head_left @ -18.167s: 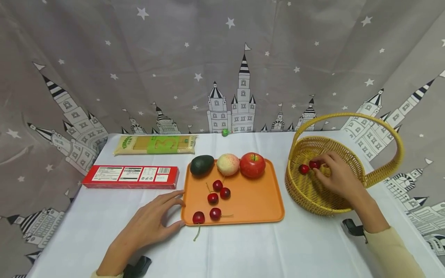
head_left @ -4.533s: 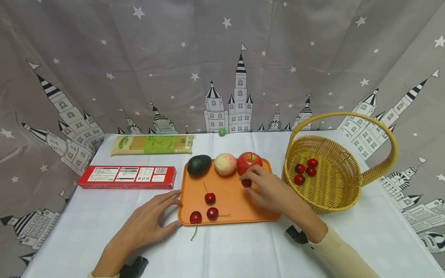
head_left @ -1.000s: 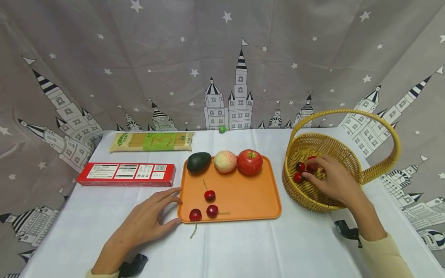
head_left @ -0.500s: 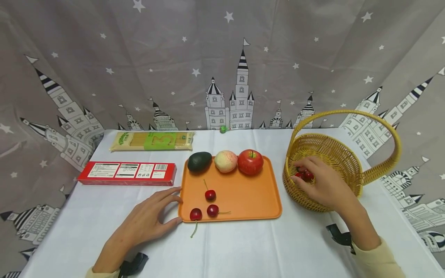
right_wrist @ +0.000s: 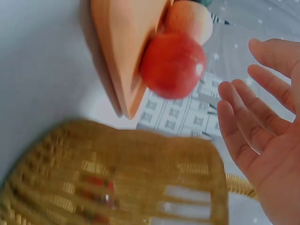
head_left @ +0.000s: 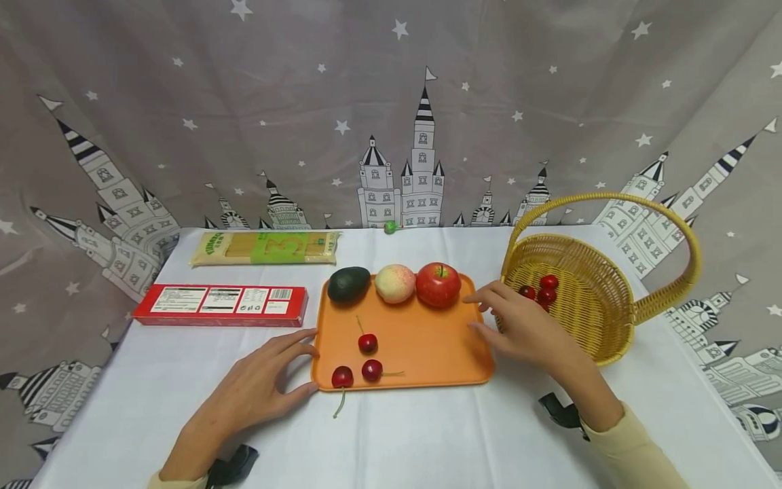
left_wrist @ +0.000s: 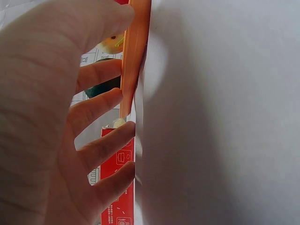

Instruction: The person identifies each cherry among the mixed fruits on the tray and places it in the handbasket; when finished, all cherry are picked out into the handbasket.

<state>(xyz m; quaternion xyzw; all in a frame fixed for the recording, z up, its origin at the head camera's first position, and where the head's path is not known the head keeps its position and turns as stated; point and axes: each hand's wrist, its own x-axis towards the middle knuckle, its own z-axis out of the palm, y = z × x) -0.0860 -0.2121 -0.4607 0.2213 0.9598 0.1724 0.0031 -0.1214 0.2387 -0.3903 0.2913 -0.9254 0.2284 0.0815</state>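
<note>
My left hand (head_left: 256,380) touches the left edge of the orange tray (head_left: 427,346) with relaxed fingers and thumb; the left wrist view shows fingertips against its rim. My right hand (head_left: 528,329) hovers at the tray's right edge, before the wicker basket (head_left: 599,333), its fingers extended and holding nothing. Three stemmed cherries lie at the tray's left: an upper one (head_left: 368,343), a lower one (head_left: 372,370) and one on the front rim (head_left: 342,376). Inside the basket lie several cherries (head_left: 547,296), partly hidden by my hand and the basket wall.
Along the tray's back sit an avocado (head_left: 349,285), a peach (head_left: 394,284) and a red apple (head_left: 438,285). To the left lie a red box (head_left: 220,305) and a pasta packet (head_left: 265,248). A small green object (head_left: 390,227) is near the curtain. The basket's handle (head_left: 611,196) arches high.
Cherries on the tray have dropped to three, and the basket holds more than before. My right hand, lately among the basket's cherries, has moved left to the tray. My left hand has stayed put.
</note>
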